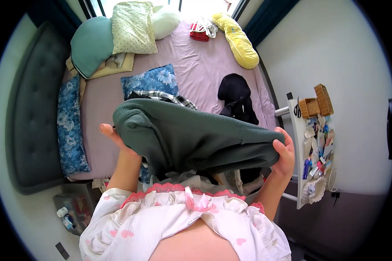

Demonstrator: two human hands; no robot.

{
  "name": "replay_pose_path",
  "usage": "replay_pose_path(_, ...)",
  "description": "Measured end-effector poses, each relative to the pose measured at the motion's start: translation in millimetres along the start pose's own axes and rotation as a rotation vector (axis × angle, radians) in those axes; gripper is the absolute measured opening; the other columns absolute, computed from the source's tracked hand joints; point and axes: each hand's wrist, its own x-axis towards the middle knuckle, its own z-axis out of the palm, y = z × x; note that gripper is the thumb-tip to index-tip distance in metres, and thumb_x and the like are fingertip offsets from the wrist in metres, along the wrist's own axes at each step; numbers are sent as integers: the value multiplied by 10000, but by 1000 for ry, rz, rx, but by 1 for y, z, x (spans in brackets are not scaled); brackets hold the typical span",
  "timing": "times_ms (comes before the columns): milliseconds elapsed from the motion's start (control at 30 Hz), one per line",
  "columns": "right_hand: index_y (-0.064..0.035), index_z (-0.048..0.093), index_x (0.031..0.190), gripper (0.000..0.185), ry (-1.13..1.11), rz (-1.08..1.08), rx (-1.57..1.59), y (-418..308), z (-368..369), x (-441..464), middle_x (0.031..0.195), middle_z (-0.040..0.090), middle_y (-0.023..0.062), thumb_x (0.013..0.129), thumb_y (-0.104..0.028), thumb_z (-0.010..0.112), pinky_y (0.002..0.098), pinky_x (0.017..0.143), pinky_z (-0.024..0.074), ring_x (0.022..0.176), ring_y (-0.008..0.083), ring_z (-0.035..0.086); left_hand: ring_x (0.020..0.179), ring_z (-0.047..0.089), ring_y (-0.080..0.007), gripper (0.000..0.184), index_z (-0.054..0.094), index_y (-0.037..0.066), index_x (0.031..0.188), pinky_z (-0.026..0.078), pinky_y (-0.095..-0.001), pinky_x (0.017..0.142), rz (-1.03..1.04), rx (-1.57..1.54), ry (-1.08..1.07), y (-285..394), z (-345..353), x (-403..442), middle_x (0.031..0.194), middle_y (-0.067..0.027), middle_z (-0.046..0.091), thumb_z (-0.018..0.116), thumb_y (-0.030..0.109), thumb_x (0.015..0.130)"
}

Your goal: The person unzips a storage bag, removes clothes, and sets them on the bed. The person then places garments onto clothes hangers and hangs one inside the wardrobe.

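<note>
A dark green ribbed garment [196, 135] is stretched sideways in front of my body, above the near edge of the bed. At its left end my left hand [117, 138] is partly under the cloth, with the thumb sticking out and the other fingers hidden behind the fabric. My right hand [285, 152] pinches the garment's right end between thumb and fingers. Just beyond the garment lie a black and white checked cloth [161, 95] and a blue floral pillow [150, 81].
The bed [191, 65] carries a black garment [235, 93], a yellow cushion [237, 41], white hangers [204, 27] on red cloth and more pillows. A white shelf [297, 161] with baskets and small items stands at right; a clear drawer box [76, 206] is lower left.
</note>
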Motion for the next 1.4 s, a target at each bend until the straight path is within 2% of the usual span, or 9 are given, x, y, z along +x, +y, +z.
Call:
replay_pose_path(133,-70,515,849,142,41,34,-51,0,-34,75,788,592,10,853,-62,657,191,606,435,677,58,552,1065,582,-269,701,560,-29,1167,499,-426,921,108,276,293,-23,-38,38,1128,-164,610,583,587,834)
replay_pose_path(300,-80,557,865,114,21,218,-118,46,-108,207,795,601,-19,871,-98,669,191,611,439,687,42,554,606,573,-67,42,663,8,837,446,-209,569,123,949,828,-75,-110,146,739,0,643,688,39,824)
replay_pose_path(500,-33,596,911,233,-105,353,-522,196,-204,367,752,582,-20,851,-229,707,233,605,435,686,54,522,691,545,-143,425,621,11,722,442,-280,657,81,1718,1059,-96,-365,198,759,-53,587,821,386,724)
replay_pose_path(700,19,644,920,367,-309,542,-1013,320,-254,509,801,661,107,775,-306,736,320,669,485,733,166,613,1022,536,-295,592,710,14,835,410,-443,895,-435,2486,1228,-87,-592,170,1025,-110,594,678,594,722)
replay_pose_path(900,-6,651,763,116,3,120,-760,378,-334,754,652,631,51,803,-68,562,281,556,456,597,114,568,869,511,-298,362,660,62,662,377,-435,727,-249,2929,1005,-112,-682,169,846,-86,547,534,333,867)
replay_pose_path(1033,15,635,951,165,239,87,-704,384,-347,910,710,669,92,845,-36,520,265,516,465,597,143,608,870,496,-321,323,624,32,692,347,-440,725,-254,2871,913,-103,-716,153,870,-117,541,488,270,862)
replay_pose_path(1233,-70,662,948,351,665,533,-656,422,-341,1054,854,654,56,818,-393,704,326,530,441,709,156,603,845,474,-337,408,620,47,711,324,-431,729,-226,2769,888,-98,-720,150,892,-132,539,433,363,888)
replay_pose_path(1300,-219,527,646,397,779,588,-888,436,-359,1080,549,422,-43,796,-566,649,307,483,242,464,131,286,841,472,-340,425,614,51,704,322,-431,725,-184,2770,861,-95,-720,150,887,-134,535,430,385,890)
replay_pose_path(1400,-219,578,754,258,1000,584,-729,399,-318,1048,842,554,70,791,-463,655,397,503,348,567,240,433,841,471,-343,439,606,53,694,321,-431,726,-236,2745,880,-95,-720,148,881,-137,530,433,406,888)
